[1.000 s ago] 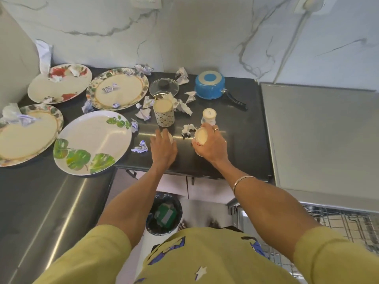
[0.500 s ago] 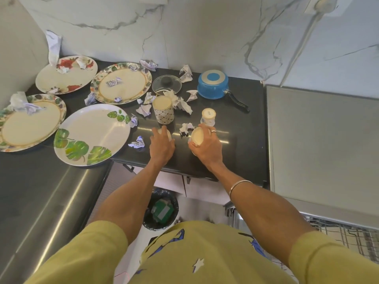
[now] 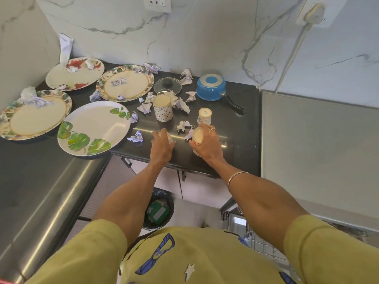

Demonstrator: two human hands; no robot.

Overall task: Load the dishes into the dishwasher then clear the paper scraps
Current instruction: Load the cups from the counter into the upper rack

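My right hand (image 3: 209,143) grips a cream cup (image 3: 197,136) tilted on its side just above the black counter (image 3: 238,132). My left hand (image 3: 162,147) curls over another small cup (image 3: 169,137), mostly hidden under the fingers. Behind them stand a patterned upturned cup (image 3: 162,108) and a small upturned cup (image 3: 204,116). Several plates lie to the left, the nearest with green leaves (image 3: 92,128). Crumpled paper scraps (image 3: 135,137) are scattered over counter and plates. A blue saucepan (image 3: 211,87) and a glass lid (image 3: 167,85) sit at the back.
A floor bin (image 3: 158,210) with a dark liner stands under the counter edge. The dishwasher rack (image 3: 264,244) shows at lower right, below a grey worktop (image 3: 317,144). A steel surface (image 3: 41,191) runs along the left. Marble wall behind.
The view has shifted slightly; both hands stay on their cups at the counter's front, the right cup still tilted. No clear movement of other objects.
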